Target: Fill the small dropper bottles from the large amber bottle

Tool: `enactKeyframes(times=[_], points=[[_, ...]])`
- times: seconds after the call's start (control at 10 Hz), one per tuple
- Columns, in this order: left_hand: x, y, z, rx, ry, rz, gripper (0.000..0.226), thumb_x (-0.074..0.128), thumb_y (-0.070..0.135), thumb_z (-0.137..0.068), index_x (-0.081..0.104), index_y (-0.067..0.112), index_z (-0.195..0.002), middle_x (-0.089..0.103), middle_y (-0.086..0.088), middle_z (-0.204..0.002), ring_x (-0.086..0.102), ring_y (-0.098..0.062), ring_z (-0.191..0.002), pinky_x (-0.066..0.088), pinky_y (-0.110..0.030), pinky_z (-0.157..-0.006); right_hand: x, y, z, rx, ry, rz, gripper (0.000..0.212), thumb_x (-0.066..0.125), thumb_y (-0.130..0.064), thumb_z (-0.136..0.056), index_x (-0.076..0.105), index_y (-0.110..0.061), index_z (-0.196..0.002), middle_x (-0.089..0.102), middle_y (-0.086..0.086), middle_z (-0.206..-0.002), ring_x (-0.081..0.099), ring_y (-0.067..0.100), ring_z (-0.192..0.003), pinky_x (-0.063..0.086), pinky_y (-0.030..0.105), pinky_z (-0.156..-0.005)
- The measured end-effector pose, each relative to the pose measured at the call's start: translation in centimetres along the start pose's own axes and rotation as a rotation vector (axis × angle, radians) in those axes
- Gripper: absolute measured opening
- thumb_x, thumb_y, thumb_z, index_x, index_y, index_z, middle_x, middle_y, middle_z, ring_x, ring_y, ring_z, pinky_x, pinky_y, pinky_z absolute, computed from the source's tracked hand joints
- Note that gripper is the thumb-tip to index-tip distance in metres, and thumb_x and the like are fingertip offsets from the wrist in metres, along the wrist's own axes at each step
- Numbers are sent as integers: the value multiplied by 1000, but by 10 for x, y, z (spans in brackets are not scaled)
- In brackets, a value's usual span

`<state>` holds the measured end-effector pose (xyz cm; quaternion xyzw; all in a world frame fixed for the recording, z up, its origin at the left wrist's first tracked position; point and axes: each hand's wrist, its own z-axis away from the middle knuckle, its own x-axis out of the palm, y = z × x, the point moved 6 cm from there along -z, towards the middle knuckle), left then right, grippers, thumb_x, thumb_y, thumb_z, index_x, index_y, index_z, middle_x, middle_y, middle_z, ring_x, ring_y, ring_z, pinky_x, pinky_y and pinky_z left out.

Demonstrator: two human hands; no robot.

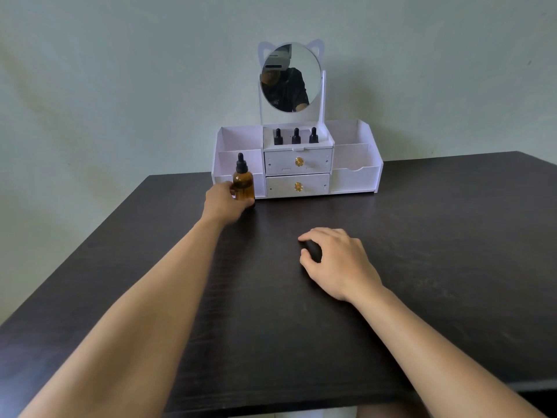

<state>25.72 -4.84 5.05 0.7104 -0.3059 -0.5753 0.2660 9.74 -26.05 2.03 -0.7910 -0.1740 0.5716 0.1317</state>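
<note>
The large amber bottle (244, 185) with a black dropper cap stands upright on the dark table (422, 236), just in front of the white organizer's left side. My left hand (223, 203) wraps around its lower part. Three small dropper bottles (296, 136) with black caps stand in a row in the organizer's top middle compartment, above the drawers. My right hand (334, 260) rests on the table nearer to me, fingers curled and apart, holding nothing.
The white organizer (355, 176) sits at the table's far edge against the wall, with two drawers bearing gold knobs and open side compartments. An oval mirror (291, 76) with cat ears rises behind it.
</note>
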Motion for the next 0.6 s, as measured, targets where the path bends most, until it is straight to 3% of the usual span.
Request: enactKeyframes(times=[0.1,0.2,0.3,0.6], points=[[2,-5,1,-15,24,26,49,77,26,-85,58,10,-127,64,-8,-119,62,-27,-108,46,-31,-86,1,0,0,1,-5,0,35,50,-44,-94,62,-35,-126,59,-18,-132,48,11,-127,37,36,-104],[6,-8,4,-49,64,103,56,75,23,-88,49,14,-136,61,-8,-130,61,-29,-115,49,-40,-100,0,-1,0,6,-4,-3,35,50,-44,-94,62,-35,-126,59,-19,-132,48,11,-126,36,35,-104],[8,-12,7,-68,100,147,57,74,21,-88,45,16,-137,61,-8,-131,61,-28,-117,48,-44,-104,-1,-2,1,4,0,-3,34,50,-43,-95,62,-35,-126,59,-19,-132,48,10,-127,36,36,-105],[12,-22,5,-108,100,154,71,78,23,-85,38,17,-143,63,-10,-129,59,-29,-121,46,-45,-106,-3,-2,1,19,8,-4,35,50,-43,-96,62,-34,-127,58,-18,-135,47,10,-129,35,35,-106]])
